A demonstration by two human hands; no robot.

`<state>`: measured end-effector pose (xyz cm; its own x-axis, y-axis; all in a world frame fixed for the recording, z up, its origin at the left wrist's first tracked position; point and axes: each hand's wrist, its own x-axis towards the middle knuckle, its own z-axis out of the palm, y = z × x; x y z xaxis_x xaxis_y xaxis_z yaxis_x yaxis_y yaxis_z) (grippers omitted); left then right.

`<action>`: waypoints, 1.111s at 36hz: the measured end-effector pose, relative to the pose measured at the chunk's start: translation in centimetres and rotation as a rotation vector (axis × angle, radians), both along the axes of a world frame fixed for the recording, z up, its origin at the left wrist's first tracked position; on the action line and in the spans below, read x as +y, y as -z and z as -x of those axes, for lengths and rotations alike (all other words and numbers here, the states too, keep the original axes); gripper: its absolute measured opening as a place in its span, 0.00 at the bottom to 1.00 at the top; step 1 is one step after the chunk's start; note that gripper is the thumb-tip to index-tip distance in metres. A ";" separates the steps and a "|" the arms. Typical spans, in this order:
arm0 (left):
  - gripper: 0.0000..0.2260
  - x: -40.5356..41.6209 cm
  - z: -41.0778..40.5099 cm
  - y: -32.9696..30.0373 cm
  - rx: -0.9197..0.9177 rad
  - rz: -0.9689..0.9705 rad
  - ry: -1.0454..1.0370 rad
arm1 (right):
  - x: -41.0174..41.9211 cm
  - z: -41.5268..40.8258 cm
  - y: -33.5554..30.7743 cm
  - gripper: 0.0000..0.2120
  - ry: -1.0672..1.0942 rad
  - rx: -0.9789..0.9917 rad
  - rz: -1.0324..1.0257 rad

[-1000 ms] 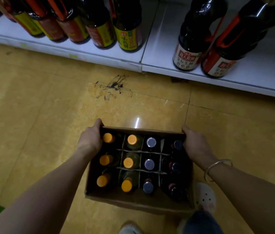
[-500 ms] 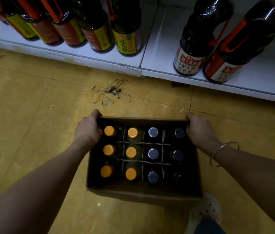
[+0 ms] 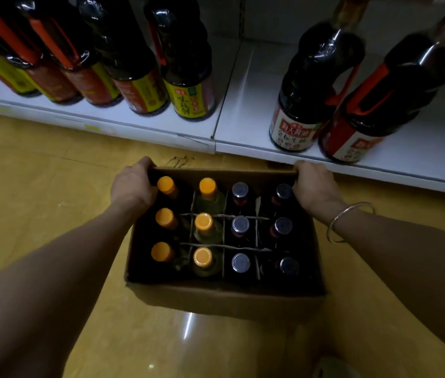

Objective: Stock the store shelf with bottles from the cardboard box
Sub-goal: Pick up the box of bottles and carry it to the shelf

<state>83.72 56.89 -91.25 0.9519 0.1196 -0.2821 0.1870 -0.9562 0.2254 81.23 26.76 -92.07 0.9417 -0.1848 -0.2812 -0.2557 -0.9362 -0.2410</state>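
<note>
Apparently no stocking yet: all twelve bottles (image 3: 203, 222) sit in the cardboard box (image 3: 224, 298) beside the shelf (image 3: 243, 105). Left hand (image 3: 131, 188) and right hand (image 3: 315, 186) grip its far corners, fingers curled over the rim.

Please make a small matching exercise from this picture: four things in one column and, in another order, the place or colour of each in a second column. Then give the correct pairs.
Column one:
1. left hand
2. right hand
3. orange-capped bottles
4. bracelet

Column two:
A. in the two left columns of the cardboard box
B. grips the far right corner of the box
C. round the right wrist
D. grips the far left corner of the box

Pairs: 1-D, 2-B, 3-A, 4-C
</note>
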 end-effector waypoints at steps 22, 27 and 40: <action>0.39 -1.6 2.9 -2.3 0.248 0.087 -0.042 | 1.4 3.5 -2.0 0.35 0.049 0.100 -0.135; 0.45 -1.9 4.7 -3.3 0.354 0.085 -0.102 | 2.2 4.8 -2.2 0.52 0.114 0.233 -0.210; 0.16 0.3 4.8 -2.5 0.319 0.179 -0.163 | 1.8 4.5 -0.7 0.42 0.210 0.188 -0.261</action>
